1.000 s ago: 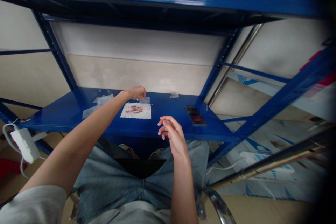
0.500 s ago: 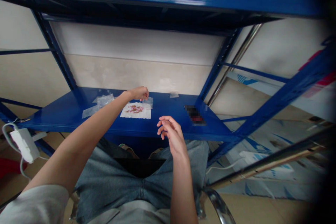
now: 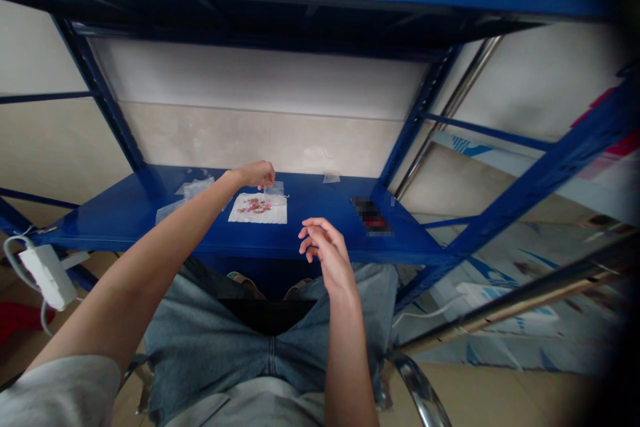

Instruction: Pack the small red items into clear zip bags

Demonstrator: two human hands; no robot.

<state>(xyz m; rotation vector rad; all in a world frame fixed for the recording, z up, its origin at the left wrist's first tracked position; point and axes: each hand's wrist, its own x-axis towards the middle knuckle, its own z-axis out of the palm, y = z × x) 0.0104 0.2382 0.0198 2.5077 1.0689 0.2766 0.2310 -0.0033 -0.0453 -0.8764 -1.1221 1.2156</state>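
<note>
One blue steel shelving unit [image 3: 415,113] stands before the seated person. Its lower shelf [image 3: 100,227] holds one white paper sheet with pink flecks [image 3: 258,208], near the front edge, with open blue surface to its right. Three clear plastic bags are present: one left of the sheet [image 3: 187,199], one at its rear edge [image 3: 274,188], one by the back wall [image 3: 331,177]. One dark item [image 3: 371,215] is blurred beyond identification. The left hand [image 3: 257,175] curls down at the rear-edge bag, grip indeterminate; the right hand [image 3: 323,247] is empty over the front edge, fingers loosely curled and parted.
</note>
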